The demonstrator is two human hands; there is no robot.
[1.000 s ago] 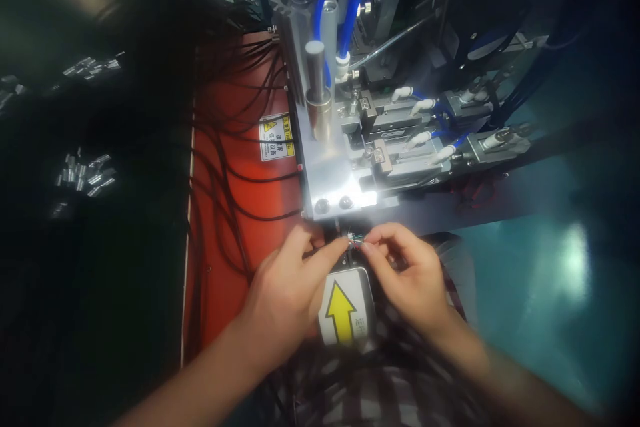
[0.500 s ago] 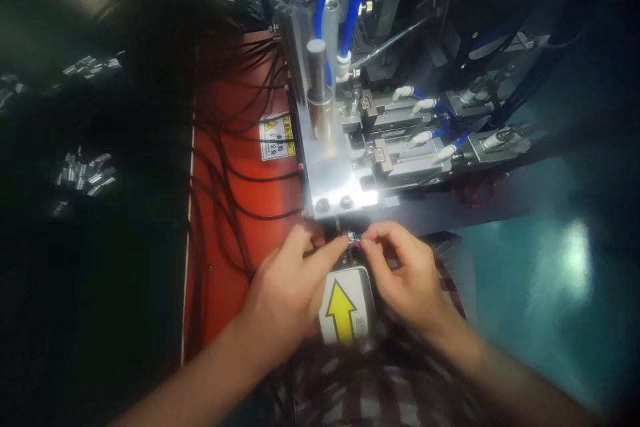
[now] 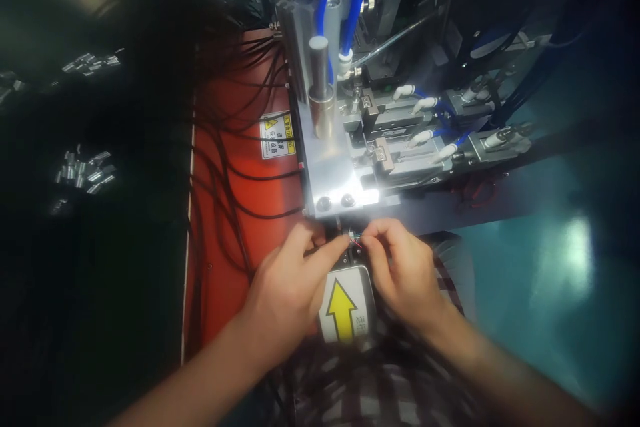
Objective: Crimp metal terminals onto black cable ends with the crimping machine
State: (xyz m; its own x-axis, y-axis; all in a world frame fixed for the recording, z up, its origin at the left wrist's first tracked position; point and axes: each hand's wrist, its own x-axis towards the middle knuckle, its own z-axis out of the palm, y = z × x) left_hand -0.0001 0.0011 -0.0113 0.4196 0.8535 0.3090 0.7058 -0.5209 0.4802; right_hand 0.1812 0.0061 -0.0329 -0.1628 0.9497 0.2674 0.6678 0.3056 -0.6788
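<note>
Just in front of the machine's metal block (image 3: 333, 177), both hands meet at a small part with thin coloured wires (image 3: 355, 239). My left hand (image 3: 293, 273) is on its left side, thumb and forefinger closing toward the part; the grip itself is too small to make out. From the right, my right hand (image 3: 403, 267) pinches the fine wire ends between thumb and forefinger. Below the fingertips is a white plate with a yellow arrow (image 3: 342, 310), partly covered on its left by my left hand.
Black cables cross the red machine base (image 3: 260, 247) at the left, beside a warning label (image 3: 277, 135). Pneumatic cylinders (image 3: 415, 163) with blue hoses (image 3: 357, 7) stand behind. Small shiny metal parts (image 3: 85, 172) lie in piles at far left.
Both hands hold nearly the same pose at the wires. My right hand's fingers have shifted very slightly upward.
</note>
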